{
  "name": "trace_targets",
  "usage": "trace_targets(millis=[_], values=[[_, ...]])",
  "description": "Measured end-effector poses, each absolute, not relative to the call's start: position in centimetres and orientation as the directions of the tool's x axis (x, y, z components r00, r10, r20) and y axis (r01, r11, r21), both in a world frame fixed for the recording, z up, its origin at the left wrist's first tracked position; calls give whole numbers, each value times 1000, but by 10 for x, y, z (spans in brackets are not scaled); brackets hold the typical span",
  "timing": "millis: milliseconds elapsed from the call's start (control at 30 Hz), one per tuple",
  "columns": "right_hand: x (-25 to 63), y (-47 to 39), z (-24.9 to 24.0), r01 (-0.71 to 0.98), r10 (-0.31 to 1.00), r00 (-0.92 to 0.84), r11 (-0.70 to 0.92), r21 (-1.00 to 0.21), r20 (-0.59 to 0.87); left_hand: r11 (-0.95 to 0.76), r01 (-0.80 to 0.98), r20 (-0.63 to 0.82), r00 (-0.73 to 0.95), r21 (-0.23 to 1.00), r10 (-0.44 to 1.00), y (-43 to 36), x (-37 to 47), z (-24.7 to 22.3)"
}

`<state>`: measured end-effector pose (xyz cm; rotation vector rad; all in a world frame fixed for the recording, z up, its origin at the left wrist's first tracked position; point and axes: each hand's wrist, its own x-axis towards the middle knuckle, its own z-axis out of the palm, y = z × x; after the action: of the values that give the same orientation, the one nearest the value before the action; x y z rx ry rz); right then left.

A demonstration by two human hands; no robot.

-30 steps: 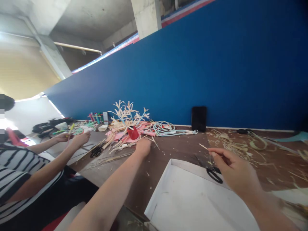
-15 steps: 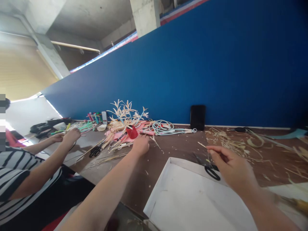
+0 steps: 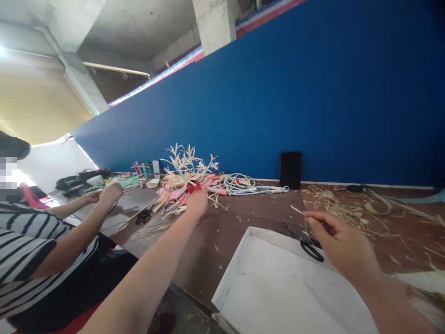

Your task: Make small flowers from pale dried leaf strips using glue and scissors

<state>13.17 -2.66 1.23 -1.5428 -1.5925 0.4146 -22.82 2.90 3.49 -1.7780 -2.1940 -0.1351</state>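
Observation:
My right hand (image 3: pixel 342 243) is closed, thumb and forefinger pinching a thin pale straw strip (image 3: pixel 296 210) above the table. Below those fingers, black-handled scissors (image 3: pixel 312 251) lie at the far edge of a shallow white box (image 3: pixel 278 287). My left hand (image 3: pixel 197 204) reaches across the table to a cluttered pile, right at a small red object (image 3: pixel 193 187). Its fingertips are hidden, so any hold on the red object cannot be made out. Behind it stand pale woven flower sprigs (image 3: pixel 187 162) on light blue stems.
A co-worker's hands (image 3: pixel 111 192) work at the left. Coiled light blue cords (image 3: pixel 239 184) lie along the blue partition (image 3: pixel 264 102), beside a black phone-like slab (image 3: pixel 290 170). Another pair of black scissors (image 3: pixel 144 214) rests left of the pile. Straw scraps (image 3: pixel 337 206) litter the right side.
My left hand has moved slightly left, from beside the pink tube onto the red object, now partly covering it. My right hand keeps its pinch on the straw strip. The view has shifted slightly.

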Motion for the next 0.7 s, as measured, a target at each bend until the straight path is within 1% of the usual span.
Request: trace_targets(millis=[133,267,433,533,700], values=[[131,-26,12,663,932,125,177,-727,341,259,966,275,-246,-12,929,32,-232,39],[130,-26,12,656,926,108,207,-725,362,266,959,234,-282,98,930,36,-234,46],[129,-26,11,649,932,113,193,-736,345,273,939,215,-317,211,924,43,-234,52],[129,-26,12,661,934,107,189,-726,341,272,928,214,-329,257,920,46,-232,52],[129,-26,13,666,937,105,182,-724,332,244,923,236,-319,297,918,46,-225,54]])
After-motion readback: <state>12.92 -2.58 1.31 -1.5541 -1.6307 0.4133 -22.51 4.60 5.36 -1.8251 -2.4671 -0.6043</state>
